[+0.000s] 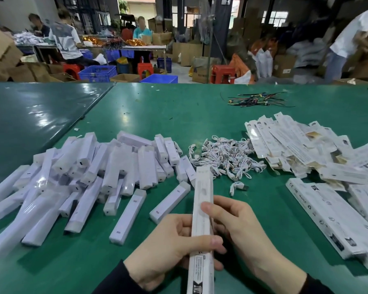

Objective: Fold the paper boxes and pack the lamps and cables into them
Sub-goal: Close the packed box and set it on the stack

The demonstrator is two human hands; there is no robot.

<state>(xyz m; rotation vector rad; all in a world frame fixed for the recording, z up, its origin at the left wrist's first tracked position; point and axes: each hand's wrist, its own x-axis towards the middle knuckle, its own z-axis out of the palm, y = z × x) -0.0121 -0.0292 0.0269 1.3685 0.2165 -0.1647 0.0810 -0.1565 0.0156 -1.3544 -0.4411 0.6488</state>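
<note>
— What do we have in hand?

— A long, narrow white paper box (pixel 201 221), printed with small black text near its close end; we hold it lengthwise above the glossy green table (pixel 200 115), pointing away from us; our left hand (pixel 174 247) wraps it from the left, thumb laid across its top face; our right hand (pixel 234 223) pinches its right edge, fingers curled against the side.

— And the stock around us?

— To the left lies a loose heap of white plastic-wrapped lamp bars (pixel 83 179); beyond the box's far end sits a tangle of short white coiled cables (pixel 225 158); to the right spreads a pile of flat, unfolded white printed cartons (pixel 310 153); far back on the table rests a bundle of thin coloured wires (pixel 257 99); across the aisle we see people seated at another bench, blue plastic crates (pixel 98 73) beside them.
</note>
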